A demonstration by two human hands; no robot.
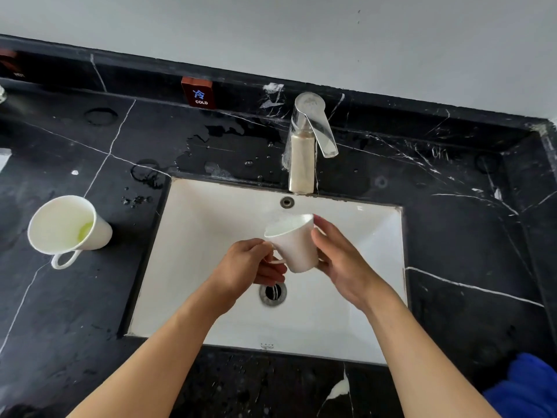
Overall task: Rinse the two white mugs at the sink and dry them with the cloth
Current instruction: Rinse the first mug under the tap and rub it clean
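Held: white ceramic mug (294, 244), over white sink (205, 224), rim tilted to 11 o'clock.
Left hand (245, 263): pinches handle.
Right hand (340, 260): grasps mug's body.
Tap: chrome faucet (307, 143), 12 o'clock.

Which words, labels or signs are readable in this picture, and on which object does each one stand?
"冷" above "COLD": on the small dark red sign standing against the back ledge, left of the faucet.
A second dark red sign at the far left edge carries white text, too blurred to read.
A small mark on the front rim of the sink: too small to read.
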